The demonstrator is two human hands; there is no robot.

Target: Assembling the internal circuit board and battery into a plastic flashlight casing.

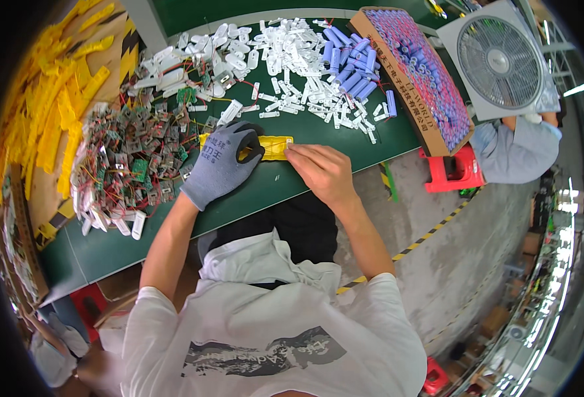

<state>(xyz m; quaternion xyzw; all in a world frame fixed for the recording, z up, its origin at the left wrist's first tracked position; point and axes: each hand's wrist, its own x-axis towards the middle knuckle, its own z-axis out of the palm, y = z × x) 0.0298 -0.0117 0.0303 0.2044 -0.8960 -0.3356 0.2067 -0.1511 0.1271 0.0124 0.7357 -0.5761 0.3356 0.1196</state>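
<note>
My left hand (pixel 222 165), in a grey glove, curls round a long yellow plastic casing (pixel 274 148) above the green tabletop and hides its left part. Thin wires seem to lie inside the casing. At the casing's right end, the bare fingers of my right hand (pixel 324 173) are pinched together. A small white part (pixel 289 141) shows at those fingertips, partly covered by them. Just beyond my hands lie loose white plastic pieces (pixel 231 111).
Circuit boards with wires (pixel 133 152) are heaped at left, beside yellow casings (pixel 53 126). White plastic parts (pixel 292 46) and blue cylindrical cells (pixel 353 66) cover the table's far side. A carton of cells (pixel 431 126), a fan (pixel 497 59) and a person's sleeve (pixel 517 152) are at right.
</note>
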